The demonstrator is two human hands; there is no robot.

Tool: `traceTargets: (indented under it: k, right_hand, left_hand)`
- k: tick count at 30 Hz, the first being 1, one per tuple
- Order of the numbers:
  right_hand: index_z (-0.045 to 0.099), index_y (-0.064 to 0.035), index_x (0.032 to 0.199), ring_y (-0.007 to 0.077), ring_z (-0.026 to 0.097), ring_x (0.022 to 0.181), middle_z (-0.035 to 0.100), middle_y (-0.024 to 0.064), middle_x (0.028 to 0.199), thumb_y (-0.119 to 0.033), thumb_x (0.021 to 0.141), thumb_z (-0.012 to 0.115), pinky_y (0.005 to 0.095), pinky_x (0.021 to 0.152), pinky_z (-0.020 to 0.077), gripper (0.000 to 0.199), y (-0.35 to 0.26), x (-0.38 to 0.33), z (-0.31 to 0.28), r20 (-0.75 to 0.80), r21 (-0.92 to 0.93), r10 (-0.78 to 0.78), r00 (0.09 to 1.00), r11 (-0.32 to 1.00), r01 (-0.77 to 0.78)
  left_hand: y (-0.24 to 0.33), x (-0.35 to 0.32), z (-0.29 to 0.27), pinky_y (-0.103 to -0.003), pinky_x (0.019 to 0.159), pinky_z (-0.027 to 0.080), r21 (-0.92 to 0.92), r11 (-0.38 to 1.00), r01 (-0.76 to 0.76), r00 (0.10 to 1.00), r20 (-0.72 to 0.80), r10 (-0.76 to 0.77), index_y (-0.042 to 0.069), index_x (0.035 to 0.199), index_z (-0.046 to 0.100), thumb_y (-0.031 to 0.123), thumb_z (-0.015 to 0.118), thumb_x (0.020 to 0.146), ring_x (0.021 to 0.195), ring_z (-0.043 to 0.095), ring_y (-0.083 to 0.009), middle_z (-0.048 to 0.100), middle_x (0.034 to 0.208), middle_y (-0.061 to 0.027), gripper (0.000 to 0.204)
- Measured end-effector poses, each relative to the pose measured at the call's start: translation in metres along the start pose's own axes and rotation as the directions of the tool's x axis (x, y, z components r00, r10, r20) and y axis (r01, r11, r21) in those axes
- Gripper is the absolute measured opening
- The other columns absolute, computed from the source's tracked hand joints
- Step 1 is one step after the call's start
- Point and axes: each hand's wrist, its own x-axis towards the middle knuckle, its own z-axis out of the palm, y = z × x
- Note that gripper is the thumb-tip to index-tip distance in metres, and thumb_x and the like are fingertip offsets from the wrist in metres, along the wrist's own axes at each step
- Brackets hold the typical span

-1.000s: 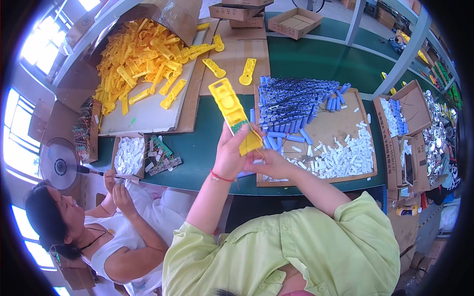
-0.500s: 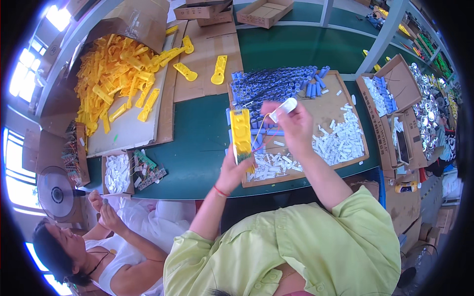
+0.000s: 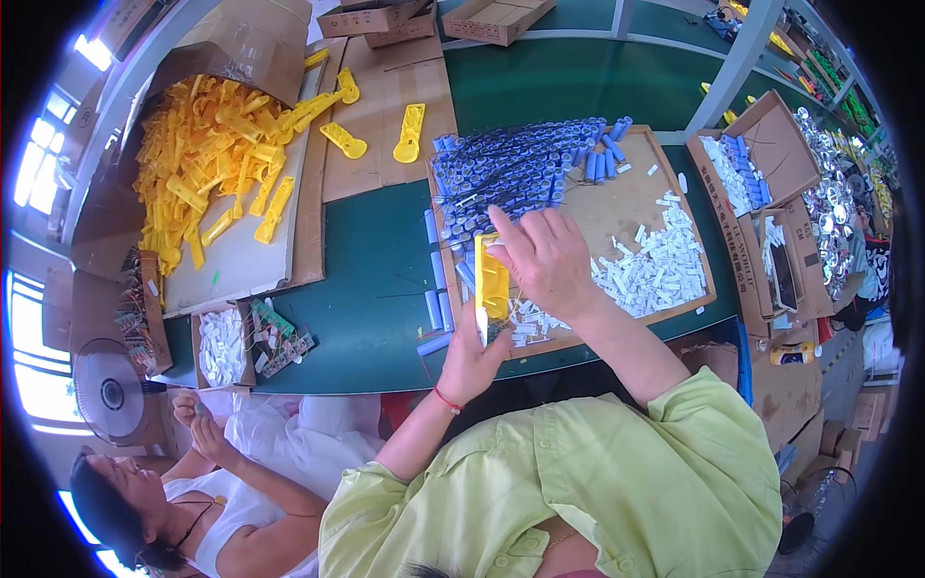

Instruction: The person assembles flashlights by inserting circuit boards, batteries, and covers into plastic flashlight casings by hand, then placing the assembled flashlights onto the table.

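Observation:
My left hand [image 3: 470,364] is closed round the lower end of a yellow plastic housing [image 3: 495,291], which stands roughly upright with its compartments facing right. Over the upper end of the housing, my right hand [image 3: 547,258] presses with its thumb, while its index finger stretches to the left. A small bit of white shows by that thumb; the rest is hidden under the hand. Just beyond lie many blue cylindrical cells [image 3: 501,173] with black wires, in a cardboard tray [image 3: 617,197]. Small white pieces [image 3: 660,265] are heaped in the tray's right part.
Yellow housings [image 3: 207,159] spill from a carton at the left. A small box of white parts [image 3: 222,347] and green circuit boards [image 3: 277,332] sit near the front edge. Another person [image 3: 231,462] works at my left. Open cartons [image 3: 761,193] stand at the right.
My right hand has come down and left onto the top of the housing; the white piece it held up is now mostly hidden. The housing has turned and shifted slightly right.

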Motion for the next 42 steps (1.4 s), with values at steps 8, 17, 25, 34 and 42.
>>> traceTargets:
  k: [8,17,25,34,42]
  right_hand:
    - [0.054,-0.0030,0.117,0.0266,0.053,0.089,0.057,0.0085,0.090,-0.028,0.084,0.058,0.0356,0.077,0.0430,0.041,0.003,-0.010,0.000,0.053,0.195,0.155,0.986,0.967,-0.163]
    - [0.062,0.0008,0.106,0.0218,0.064,0.080,0.066,0.0121,0.078,-0.048,0.094,0.034,0.0299,0.072,0.0480,0.057,0.007,-0.035,-0.015,0.704,0.625,0.309,0.640,0.160,-0.764]
    - [0.065,-0.0016,0.081,0.0160,0.058,0.067,0.061,0.0082,0.068,-0.047,0.094,0.033,0.0279,0.063,0.0442,0.057,-0.003,-0.045,-0.020,0.832,0.526,0.100,0.546,0.176,-0.832]
    - [0.063,-0.0010,0.080,0.0101,0.055,0.081,0.060,0.0050,0.088,-0.030,0.091,0.045,0.0248,0.068,0.0435,0.036,0.005,-0.044,0.005,0.624,0.682,0.587,0.516,-0.088,-0.726]
    - [0.062,0.0009,0.076,0.0031,0.048,0.054,0.058,0.0001,0.063,-0.016,0.077,0.069,0.0209,0.048,0.0376,0.018,-0.043,-0.046,0.018,0.612,0.628,0.548,0.570,0.101,-0.771]
  left_hand:
    - [-0.001,-0.005,0.004,-0.046,0.068,0.047,0.153,0.977,-0.148,0.989,0.013,0.148,-0.002,0.127,0.031,0.007,0.058,0.079,0.083,0.058,-0.0451,0.056,0.088,-0.0298,0.056]
    - [0.012,-0.013,-0.007,-0.043,0.063,0.049,0.335,0.925,-0.180,0.967,0.233,0.104,-0.001,0.120,0.043,0.020,0.066,0.077,0.071,0.062,-0.0392,0.061,0.076,-0.0241,0.053]
    - [-0.002,-0.010,-0.026,-0.036,0.075,0.049,0.318,0.941,-0.114,0.863,0.501,-0.065,0.003,0.115,0.050,0.027,0.071,0.078,0.086,0.063,-0.0331,0.063,0.093,-0.0190,0.049]
    - [-0.022,0.002,-0.018,-0.033,0.101,0.030,-0.466,0.883,0.058,0.989,0.146,0.012,0.000,0.138,0.020,0.030,0.068,0.081,0.120,0.037,-0.0210,0.041,0.125,-0.0094,0.080]
    - [-0.035,-0.001,-0.006,-0.027,0.084,0.042,-0.238,0.966,-0.105,0.994,-0.061,0.094,0.004,0.139,0.021,0.039,0.029,0.098,0.102,0.046,-0.0129,0.046,0.116,-0.0067,0.054]
